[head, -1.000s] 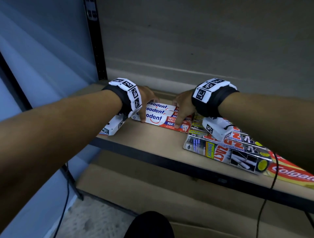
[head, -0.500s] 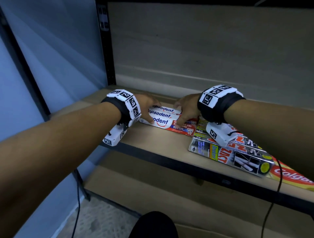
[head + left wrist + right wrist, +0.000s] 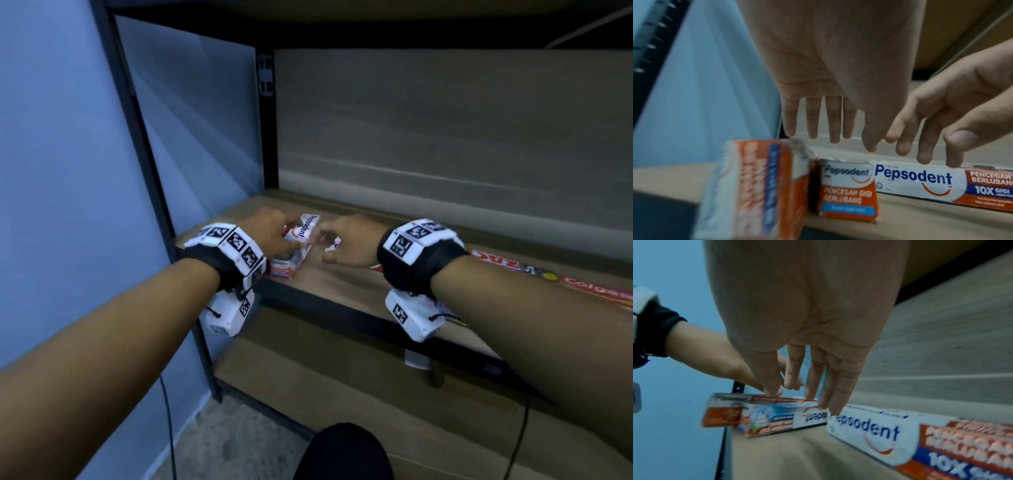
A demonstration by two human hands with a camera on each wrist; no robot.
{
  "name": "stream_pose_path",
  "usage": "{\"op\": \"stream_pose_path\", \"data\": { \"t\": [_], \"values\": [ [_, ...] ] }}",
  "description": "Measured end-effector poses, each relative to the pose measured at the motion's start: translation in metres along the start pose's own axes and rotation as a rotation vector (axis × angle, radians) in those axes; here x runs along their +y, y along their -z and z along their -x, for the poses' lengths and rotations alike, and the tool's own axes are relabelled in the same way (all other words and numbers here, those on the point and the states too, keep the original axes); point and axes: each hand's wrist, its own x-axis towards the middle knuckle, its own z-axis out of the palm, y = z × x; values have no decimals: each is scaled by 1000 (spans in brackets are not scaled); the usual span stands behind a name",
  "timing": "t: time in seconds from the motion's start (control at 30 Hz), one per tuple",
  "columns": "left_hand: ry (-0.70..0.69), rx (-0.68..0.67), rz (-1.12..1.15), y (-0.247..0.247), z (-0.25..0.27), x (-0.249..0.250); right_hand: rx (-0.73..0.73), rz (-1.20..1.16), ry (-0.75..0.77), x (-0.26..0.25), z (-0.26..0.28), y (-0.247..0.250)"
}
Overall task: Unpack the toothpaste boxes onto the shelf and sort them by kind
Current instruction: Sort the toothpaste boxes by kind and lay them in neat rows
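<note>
At the shelf's (image 3: 329, 284) left end, the left hand (image 3: 270, 233) hovers with straight fingers, grip released, over short Pepsodent boxes (image 3: 849, 190). Just right of them lies a long Pepsodent box (image 3: 920, 181), the right hand's (image 3: 349, 240) straight fingertips (image 3: 835, 410), grip released, touching its top edge.

Both forearms reach forward; left hand (image 3: 272, 230) and right hand (image 3: 352, 240) spread, fingers straight.

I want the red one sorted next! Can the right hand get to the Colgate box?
Probably yes: the right hand is open, and the Colgate box lies uncovered further right along the same shelf.
</note>
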Motion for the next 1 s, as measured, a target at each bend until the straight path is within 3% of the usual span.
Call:
{"op": "stream_pose_path", "data": {
  "t": [0.13,0.4,0.8,1.0],
  "values": [
    [105,72,149,-17,36,-17,4,-108,21,-27,-2,-31],
    [44,186,294,-44,71,-27,69,-101,-47,-47,-15,-80],
    [67,220,294,-47,75,-22,204,-120,-90,-44,-3,-76],
    [153,224,367,-44,86,-16,330,-172,-163,-38,21,-72]
  ]
}}
